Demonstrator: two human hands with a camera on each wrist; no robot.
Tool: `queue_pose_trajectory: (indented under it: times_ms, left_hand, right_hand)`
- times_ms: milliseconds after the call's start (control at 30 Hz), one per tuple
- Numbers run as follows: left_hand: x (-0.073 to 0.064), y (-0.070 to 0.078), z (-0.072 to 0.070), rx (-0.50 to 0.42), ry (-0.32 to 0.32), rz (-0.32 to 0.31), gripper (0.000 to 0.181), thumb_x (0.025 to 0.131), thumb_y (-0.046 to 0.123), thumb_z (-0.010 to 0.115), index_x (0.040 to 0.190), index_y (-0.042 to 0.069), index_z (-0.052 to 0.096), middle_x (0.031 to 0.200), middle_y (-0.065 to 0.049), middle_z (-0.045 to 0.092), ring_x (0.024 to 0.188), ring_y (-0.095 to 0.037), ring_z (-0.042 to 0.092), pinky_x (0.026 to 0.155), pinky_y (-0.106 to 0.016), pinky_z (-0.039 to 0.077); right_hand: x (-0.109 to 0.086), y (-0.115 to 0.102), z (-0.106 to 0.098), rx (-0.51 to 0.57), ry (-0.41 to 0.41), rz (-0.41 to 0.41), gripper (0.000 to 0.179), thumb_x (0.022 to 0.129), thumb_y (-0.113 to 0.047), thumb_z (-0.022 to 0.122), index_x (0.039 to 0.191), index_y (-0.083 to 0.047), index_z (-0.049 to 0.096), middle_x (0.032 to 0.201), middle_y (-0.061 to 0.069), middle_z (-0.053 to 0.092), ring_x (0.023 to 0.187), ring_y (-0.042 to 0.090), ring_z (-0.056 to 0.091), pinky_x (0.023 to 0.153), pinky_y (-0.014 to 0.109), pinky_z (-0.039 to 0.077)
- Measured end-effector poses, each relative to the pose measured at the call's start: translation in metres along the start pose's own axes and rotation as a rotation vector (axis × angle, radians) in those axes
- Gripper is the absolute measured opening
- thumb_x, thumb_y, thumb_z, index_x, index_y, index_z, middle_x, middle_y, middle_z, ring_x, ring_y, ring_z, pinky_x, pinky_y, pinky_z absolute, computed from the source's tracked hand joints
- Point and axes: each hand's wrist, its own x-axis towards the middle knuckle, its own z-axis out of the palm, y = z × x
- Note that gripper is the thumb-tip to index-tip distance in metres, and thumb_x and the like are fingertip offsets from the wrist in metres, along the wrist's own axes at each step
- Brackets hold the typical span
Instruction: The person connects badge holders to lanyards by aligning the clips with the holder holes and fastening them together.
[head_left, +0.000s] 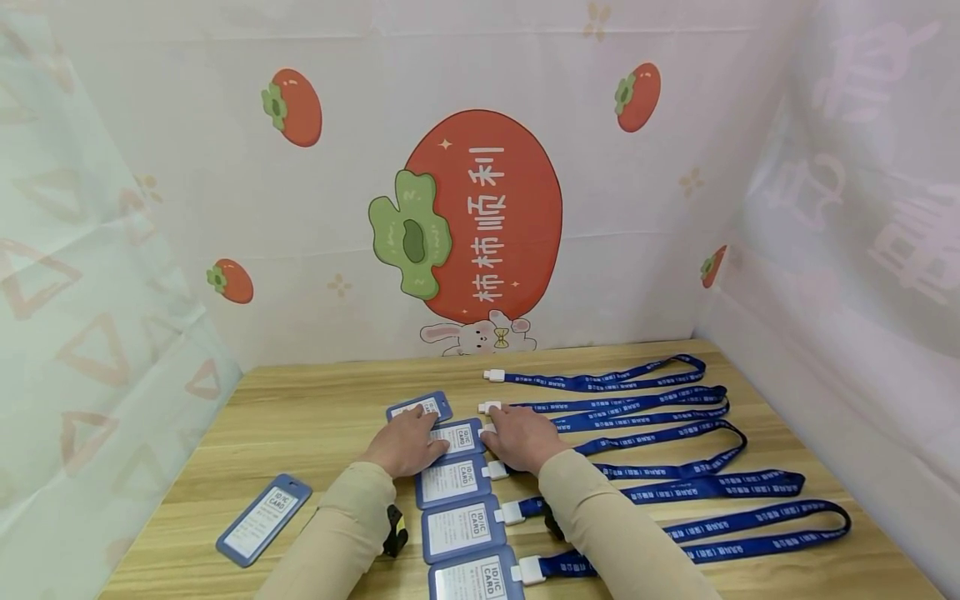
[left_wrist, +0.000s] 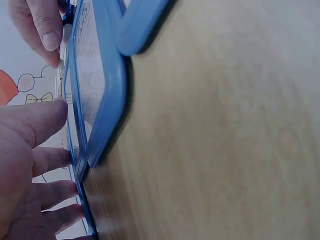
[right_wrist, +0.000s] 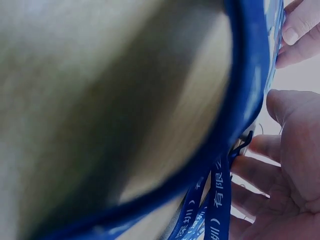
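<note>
My left hand [head_left: 405, 444] lies over the two farthest blue ID card holders in the head view. Its fingertips rest on the far, slightly turned card holder [head_left: 442, 403], and the thumb reaches onto the second card holder [head_left: 472, 437]. In the left wrist view the fingers [left_wrist: 52, 194] are extended along the holder's edge. My right hand [head_left: 522, 437] is on the lanyard ends, its index fingertip at a white clip [head_left: 484, 408] and its thumb beside the second holder's right edge. The right wrist view shows its fingers [right_wrist: 256, 172] extended by the blue lanyard [right_wrist: 218, 200].
Nearer card holders [head_left: 463, 529] continue the column toward me, white clips [head_left: 531, 571] at their right edges. Blue lanyards [head_left: 757, 546] stretch rightward across the wooden table [head_left: 300, 417]. One loose lanyard [head_left: 600, 382] lies at the back; a separate card holder [head_left: 264, 518] lies left.
</note>
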Motion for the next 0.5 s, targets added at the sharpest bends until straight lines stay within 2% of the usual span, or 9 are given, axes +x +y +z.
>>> queue_pose_trajectory:
  times_ms: [500]
  left_hand:
    - [-0.0016, -0.0011, 0.0004, 0.004, -0.001, 0.009, 0.065, 0.1, 0.043, 0.066, 0.149, 0.003, 0.055, 0.157, -0.027, 0.047, 0.143, -0.047, 0.047, 0.118, -0.06, 0.041]
  right_hand:
    - [-0.0015, -0.0012, -0.0018, 0.015, -0.003, 0.009, 0.062, 0.105, -0.055, 0.054, 0.156, -0.022, 0.05, 0.157, 0.005, 0.053, 0.144, 0.031, 0.052, 0.117, 0.051, 0.046]
